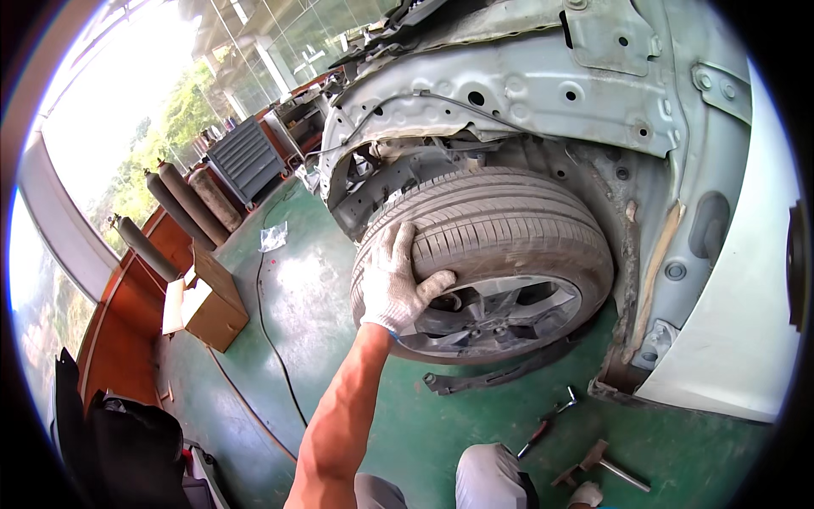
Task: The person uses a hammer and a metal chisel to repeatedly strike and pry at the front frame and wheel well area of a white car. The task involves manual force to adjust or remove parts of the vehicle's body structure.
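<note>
My left hand (397, 280), in a pale knit glove, rests open on the tyre (500, 216), fingers stretched toward the tread and thumb spread along the sidewall. The alloy wheel (487, 318) sits under the bare metal wheel arch (509, 93) of a white car. My right hand (585, 495), also gloved, just enters at the bottom edge beside a hammer-like tool (623, 475) on the floor; its fingers are too hidden to read. A ratchet tool (538, 428) lies nearby, and a dark curved strip (509, 375) lies below the wheel.
A cardboard box (220, 314), gas cylinders (182, 199), a grey tool cabinet (246, 161) and a cable (264, 322) are on the green floor (280, 390) to the left. Black parts (127, 450) sit at lower left, and the door panel (712, 331) bounds the right.
</note>
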Demonstrator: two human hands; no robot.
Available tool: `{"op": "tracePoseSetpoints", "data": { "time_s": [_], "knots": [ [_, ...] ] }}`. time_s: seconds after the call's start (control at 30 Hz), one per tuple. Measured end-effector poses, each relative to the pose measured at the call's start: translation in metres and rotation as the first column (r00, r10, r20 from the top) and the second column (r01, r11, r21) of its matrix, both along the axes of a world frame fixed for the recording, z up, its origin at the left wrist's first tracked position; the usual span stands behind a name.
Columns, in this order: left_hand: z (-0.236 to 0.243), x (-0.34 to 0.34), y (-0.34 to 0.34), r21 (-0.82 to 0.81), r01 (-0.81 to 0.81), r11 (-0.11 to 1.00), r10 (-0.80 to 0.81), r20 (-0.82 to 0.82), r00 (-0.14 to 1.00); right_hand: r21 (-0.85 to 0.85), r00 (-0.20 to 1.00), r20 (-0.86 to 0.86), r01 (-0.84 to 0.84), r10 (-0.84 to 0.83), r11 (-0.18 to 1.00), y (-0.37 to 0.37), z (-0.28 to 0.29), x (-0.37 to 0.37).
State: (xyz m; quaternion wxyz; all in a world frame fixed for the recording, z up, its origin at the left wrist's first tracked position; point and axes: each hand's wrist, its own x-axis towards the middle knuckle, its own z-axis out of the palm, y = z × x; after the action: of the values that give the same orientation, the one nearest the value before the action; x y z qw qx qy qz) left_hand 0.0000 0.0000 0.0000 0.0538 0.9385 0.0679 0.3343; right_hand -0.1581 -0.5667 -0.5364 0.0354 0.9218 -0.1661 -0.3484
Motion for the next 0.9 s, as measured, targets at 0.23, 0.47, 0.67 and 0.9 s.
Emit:
{"op": "tracePoseSetpoints", "data": {
  "time_s": [0.23, 0.47, 0.67, 0.9],
  "knots": [
    [0.005, -0.002, -0.004, -0.048, 0.001, 0.999, -0.002, -0.033, 0.999, 0.037, 0.929, 0.095, -0.364, 0.359, 0.931, -0.023, 0.062, -0.012],
    [0.012, -0.001, 0.004, -0.089, 0.050, 0.995, -0.051, -0.018, 0.999, -0.012, 0.961, 0.047, -0.272, 0.273, 0.962, 0.004, 0.090, -0.006],
    [0.037, 0.027, 0.055, -0.131, 0.292, 0.947, -0.304, -0.081, 0.949, -0.109, 1.000, -0.003, 0.018, -0.018, 0.994, 0.042, 0.113, -0.011],
    [0.020, 0.040, 0.075, -0.109, 0.450, 0.887, -0.450, 0.021, 0.893, -0.206, 0.905, 0.002, 0.417, -0.426, 0.885, 0.114, 0.163, -0.055]
  ]
}}
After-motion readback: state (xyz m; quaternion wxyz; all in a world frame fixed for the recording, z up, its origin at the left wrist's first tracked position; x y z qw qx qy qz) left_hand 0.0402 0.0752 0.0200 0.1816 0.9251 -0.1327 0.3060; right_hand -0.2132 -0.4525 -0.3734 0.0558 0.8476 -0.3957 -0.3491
